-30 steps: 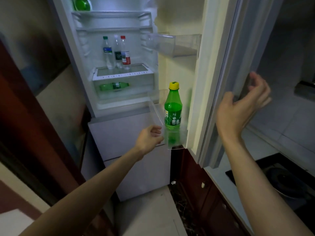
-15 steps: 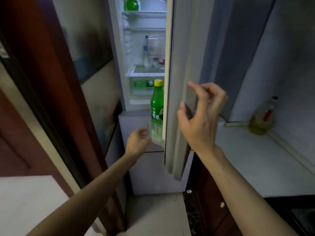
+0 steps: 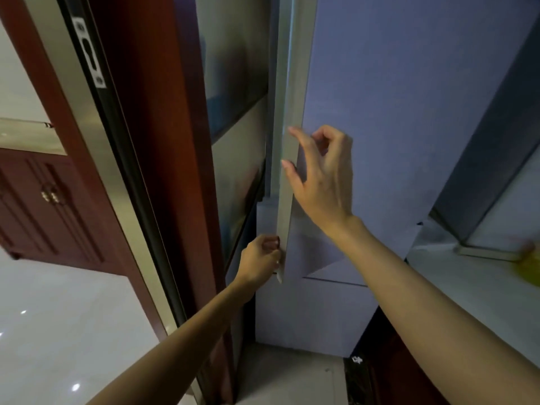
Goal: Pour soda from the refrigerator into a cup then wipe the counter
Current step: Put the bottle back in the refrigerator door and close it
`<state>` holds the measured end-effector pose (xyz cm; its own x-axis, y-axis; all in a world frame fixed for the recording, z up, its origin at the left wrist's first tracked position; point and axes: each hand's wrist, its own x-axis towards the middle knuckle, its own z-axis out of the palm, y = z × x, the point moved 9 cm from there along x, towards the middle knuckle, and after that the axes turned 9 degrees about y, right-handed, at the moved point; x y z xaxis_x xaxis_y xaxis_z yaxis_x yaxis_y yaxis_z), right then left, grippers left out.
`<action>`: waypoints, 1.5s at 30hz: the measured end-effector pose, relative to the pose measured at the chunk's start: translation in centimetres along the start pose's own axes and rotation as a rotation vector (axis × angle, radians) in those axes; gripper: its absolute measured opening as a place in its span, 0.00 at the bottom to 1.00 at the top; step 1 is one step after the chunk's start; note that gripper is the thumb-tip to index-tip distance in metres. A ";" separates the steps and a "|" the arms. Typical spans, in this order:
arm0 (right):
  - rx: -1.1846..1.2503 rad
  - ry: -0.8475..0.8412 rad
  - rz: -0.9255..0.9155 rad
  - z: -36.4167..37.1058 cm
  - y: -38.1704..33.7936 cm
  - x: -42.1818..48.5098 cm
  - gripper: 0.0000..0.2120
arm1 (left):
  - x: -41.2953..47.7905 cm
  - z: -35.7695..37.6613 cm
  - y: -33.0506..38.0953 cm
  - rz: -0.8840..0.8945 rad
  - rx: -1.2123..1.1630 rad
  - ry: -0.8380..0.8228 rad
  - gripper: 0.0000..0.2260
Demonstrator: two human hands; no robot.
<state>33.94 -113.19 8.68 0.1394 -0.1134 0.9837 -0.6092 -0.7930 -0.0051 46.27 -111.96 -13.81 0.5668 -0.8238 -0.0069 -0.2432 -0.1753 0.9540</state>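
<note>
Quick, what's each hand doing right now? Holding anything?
Left hand: fingers curled at the fridge door edge; whether they hold it cannot be told.
Right hand: open, holding nothing, at the door's edge.

Dark red door frame (image 3: 152, 141) w/ metal strike plate (image 3: 90, 54), red-brown cabinet (image 3: 43, 206) far L, glossy floor (image 3: 58, 331) below.

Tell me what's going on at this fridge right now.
A person stands at the pale grey refrigerator door, which is seen edge-on and hides the inside. The right hand rests thumb and forefinger on the door's front edge; the left hand curls at its lower corner, though a firm grip cannot be confirmed. No soda bottle or cup shows, so pouring has not begun.
</note>
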 end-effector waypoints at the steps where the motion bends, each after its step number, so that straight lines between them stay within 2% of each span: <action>1: -0.001 -0.008 -0.007 1.4 0.0 0.1 0.23 | 0.9 -0.2 -0.1 0.004 0.006 0.007 0.16; 5: -0.025 -0.053 -0.041 6.0 0.5 0.3 0.27 | 4.1 -0.7 0.6 0.098 0.090 0.054 0.07; 10: -0.131 -0.225 -0.019 10.6 3.6 -1.6 0.23 | 7.4 -1.3 1.8 0.148 0.112 0.119 0.18; 14: -0.173 -0.407 -0.026 13.8 7.0 -3.7 0.28 | 10.6 -0.6 1.5 0.115 0.115 0.126 0.18; 18: -0.151 -0.469 -0.111 16.7 9.3 -5.0 0.28 | 13.8 -0.1 2.1 0.047 0.171 0.187 0.18; 22: -0.183 -0.551 -0.219 19.4 11.1 -5.5 0.31 | 15.9 1.1 3.3 0.090 0.222 0.225 0.18; 26: -0.175 -0.655 -0.235 21.8 12.2 -5.6 0.31 | 17.9 1.6 3.3 0.067 0.211 0.266 0.16; 31: -0.211 -0.754 -0.223 24.1 14.0 -6.0 0.31 | 19.7 3.8 2.7 0.005 0.291 0.185 0.25; 37: -0.292 -0.862 -0.234 25.1 14.1 -7.1 0.36 | 20.2 5.4 4.1 0.082 0.324 0.146 0.26; 39: -0.291 -0.888 -0.206 24.9 13.8 -6.6 0.37 | 20.1 5.5 4.3 0.083 0.335 0.116 0.26; 41: -0.253 -0.893 -0.101 23.6 13.6 -6.0 0.36 | 19.4 5.9 4.4 0.100 0.339 0.071 0.24; 45: -0.222 -0.861 0.123 18.4 14.3 -7.6 0.23 | 17.1 7.4 4.7 0.212 0.384 -0.066 0.20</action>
<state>38.54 -134.75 -2.16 0.5456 -0.6704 0.5030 -0.7832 -0.6214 0.0212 48.97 -130.89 -11.70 0.4243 -0.8937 0.1458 -0.6305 -0.1760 0.7560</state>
